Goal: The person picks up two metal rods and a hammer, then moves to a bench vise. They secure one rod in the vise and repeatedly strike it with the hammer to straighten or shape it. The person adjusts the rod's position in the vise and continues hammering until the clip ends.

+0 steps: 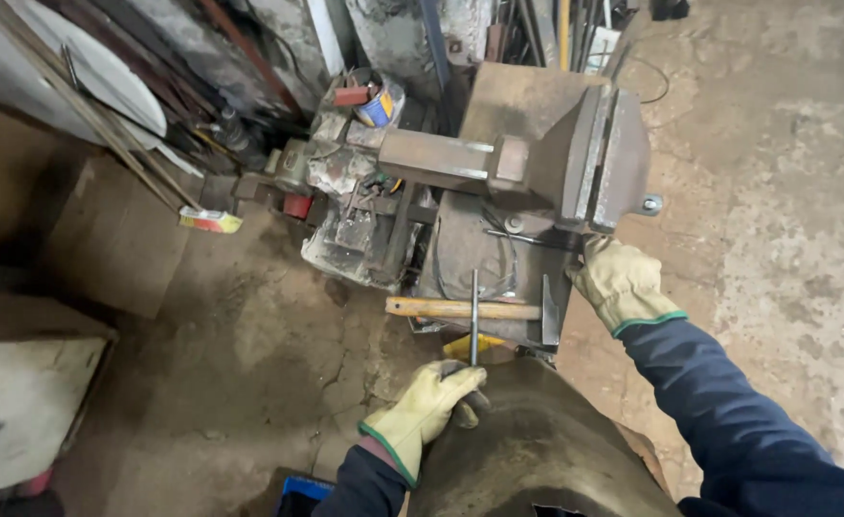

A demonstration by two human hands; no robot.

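Grimy workshop floor; left hand (425, 410) grips thin rod (473, 316) pointing up-frame, across hammer (470, 309); right hand (621, 280) on vise handle (527, 237), grip unclear.

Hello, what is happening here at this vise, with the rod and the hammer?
A person in yellow work gloves stands at a heavy bench vise. The left hand holds a thin metal rod upright. The right hand reaches just under the vise. A wooden-handled hammer lies on the stand between both hands, untouched.
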